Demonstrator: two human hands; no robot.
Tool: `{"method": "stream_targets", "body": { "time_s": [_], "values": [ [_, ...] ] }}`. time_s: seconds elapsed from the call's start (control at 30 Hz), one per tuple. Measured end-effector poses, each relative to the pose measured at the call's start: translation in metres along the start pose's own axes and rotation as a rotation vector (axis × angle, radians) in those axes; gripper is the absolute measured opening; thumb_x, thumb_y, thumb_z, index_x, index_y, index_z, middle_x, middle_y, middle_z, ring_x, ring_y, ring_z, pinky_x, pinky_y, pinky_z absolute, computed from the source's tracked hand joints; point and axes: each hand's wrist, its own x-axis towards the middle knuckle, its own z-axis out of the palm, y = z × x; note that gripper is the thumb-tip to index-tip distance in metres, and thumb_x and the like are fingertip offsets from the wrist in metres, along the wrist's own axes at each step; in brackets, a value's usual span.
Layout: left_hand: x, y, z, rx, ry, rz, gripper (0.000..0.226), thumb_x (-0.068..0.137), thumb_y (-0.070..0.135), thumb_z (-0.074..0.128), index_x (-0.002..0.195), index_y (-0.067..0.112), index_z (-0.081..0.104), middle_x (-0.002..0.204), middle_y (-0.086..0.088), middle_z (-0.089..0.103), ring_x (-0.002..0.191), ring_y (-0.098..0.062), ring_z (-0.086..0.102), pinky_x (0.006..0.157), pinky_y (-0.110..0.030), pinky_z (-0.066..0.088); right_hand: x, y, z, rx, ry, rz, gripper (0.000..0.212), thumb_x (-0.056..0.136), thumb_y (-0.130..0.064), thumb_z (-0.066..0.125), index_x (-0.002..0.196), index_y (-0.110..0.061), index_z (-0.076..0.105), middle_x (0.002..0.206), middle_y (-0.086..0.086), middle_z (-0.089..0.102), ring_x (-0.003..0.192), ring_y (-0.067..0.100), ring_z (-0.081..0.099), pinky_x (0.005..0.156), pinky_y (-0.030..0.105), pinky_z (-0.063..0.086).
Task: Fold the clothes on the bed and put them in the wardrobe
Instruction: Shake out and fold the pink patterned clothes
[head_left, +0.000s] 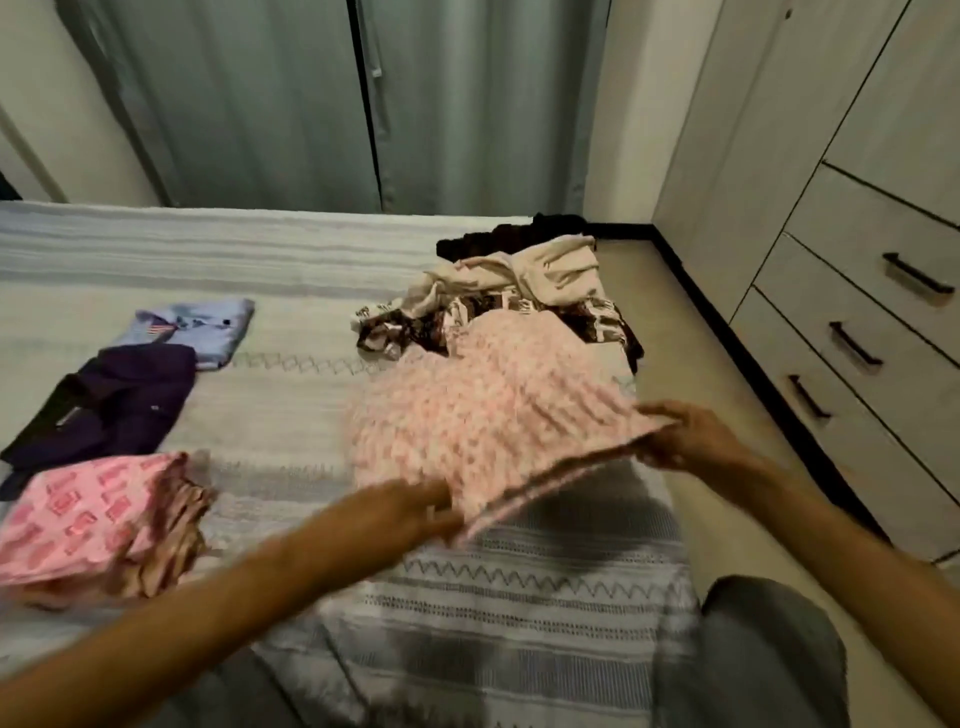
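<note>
Pink dotted garment (483, 415) near the bed's (291, 270) right edge: we pinch its hem with left hand (410, 512) and right hand (685, 436).

Setting: home bedroom. Evidence: bed with grey-and-white striped woven cover (291, 260); pale wood-grain wardrobe with black bar-handled drawers (857, 291) just beside it; long grey-green curtains (249, 104) behind; loose heap of clothes (519, 296) on the bed.
</note>
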Motion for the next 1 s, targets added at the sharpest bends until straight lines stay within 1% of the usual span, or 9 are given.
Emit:
{"method": "stream_targets", "body": {
  "time_s": [0.07,0.13,0.23,0.4,0.5,0.6,0.73,0.9,1.0],
  "values": [
    [-0.011,0.004,0.094,0.05,-0.076,0.021,0.046,0.076,0.031,0.09,0.112,0.03,0.062,0.098,0.008,0.069,0.077,-0.009,0.067,0.07,-0.02,0.053,0.0,0.077,0.023,0.126,0.068,0.122,0.031,0.09,0.008,0.07,0.121,0.004,0.064,0.093,0.018,0.073,0.071,0.025,0.074,0.058,0.031,0.061],
    [-0.018,-0.008,0.153,0.169,0.018,0.102,0.04,0.081,0.027,0.075,0.117,0.027,0.056,0.104,0.002,0.065,0.086,-0.017,0.067,0.083,-0.03,0.049,-0.001,0.117,0.038,0.442,0.161,0.201,0.016,0.089,0.015,0.064,0.105,0.019,0.065,0.077,0.024,0.073,0.056,0.024,0.072,0.053,0.028,0.06],
    [-0.02,-0.001,0.159,0.131,0.021,0.105,0.026,0.085,0.04,0.061,0.11,0.034,0.057,0.113,0.009,0.062,0.108,-0.016,0.058,0.094,-0.035,0.045,-0.006,0.114,0.043,0.661,0.174,0.232,0.015,0.099,-0.006,0.058,0.085,-0.001,0.063,0.06,0.012,0.068,0.056,0.019,0.068,0.066,0.033,0.059],
    [-0.008,-0.011,0.148,0.126,0.067,0.05,0.027,0.084,0.052,0.068,0.102,0.039,0.052,0.105,0.019,0.063,0.099,-0.006,0.058,0.084,-0.022,0.042,-0.001,0.094,0.065,0.294,0.315,0.163,0.017,0.08,-0.01,0.082,0.093,-0.002,0.075,0.08,0.013,0.073,0.061,0.019,0.066,0.063,0.03,0.056],
    [-0.008,-0.015,0.156,0.108,0.106,0.011,0.039,0.079,0.041,0.073,0.113,0.041,0.052,0.111,0.02,0.064,0.101,-0.004,0.06,0.087,-0.02,0.044,-0.014,0.067,0.095,0.081,0.488,-0.195,0.019,0.09,-0.015,0.078,0.104,-0.028,0.074,0.092,-0.009,0.074,0.079,0.009,0.067,0.08,0.028,0.057],
    [-0.008,-0.011,0.146,-0.027,0.24,-0.047,0.06,0.087,0.025,0.079,0.138,0.033,0.049,0.122,0.01,0.068,0.105,-0.009,0.065,0.091,-0.026,0.052,-0.045,0.044,0.145,-0.072,0.226,-0.523,0.023,0.094,-0.019,0.076,0.116,-0.024,0.075,0.095,-0.016,0.073,0.08,-0.003,0.07,0.071,0.012,0.056],
    [-0.012,-0.016,0.129,-0.431,0.435,-0.198,0.049,0.092,0.018,0.077,0.123,0.041,0.048,0.12,0.018,0.064,0.105,0.003,0.061,0.09,-0.025,0.054,-0.076,0.055,0.207,-0.269,-0.233,-0.678,0.03,0.095,-0.011,0.072,0.12,-0.026,0.07,0.074,-0.008,0.069,0.065,0.004,0.067,0.059,0.017,0.053],
    [-0.016,-0.031,0.132,-0.571,0.545,-0.253,0.026,0.089,0.019,0.081,0.112,0.03,0.073,0.105,0.015,0.073,0.097,-0.001,0.068,0.082,-0.028,0.058,-0.078,0.073,0.22,-0.134,-0.208,-0.557,0.011,0.099,-0.018,0.07,0.106,-0.025,0.074,0.079,-0.008,0.072,0.068,0.008,0.065,0.064,0.024,0.049],
    [-0.01,-0.026,0.126,-0.662,0.614,-0.234,0.017,0.091,0.019,0.079,0.107,0.024,0.076,0.1,0.015,0.074,0.094,-0.003,0.07,0.08,-0.023,0.055,-0.09,0.068,0.213,-0.089,-0.281,-0.592,0.021,0.106,-0.024,0.058,0.122,-0.03,0.071,0.093,-0.005,0.072,0.079,0.012,0.066,0.07,0.03,0.05]
  ]
}}
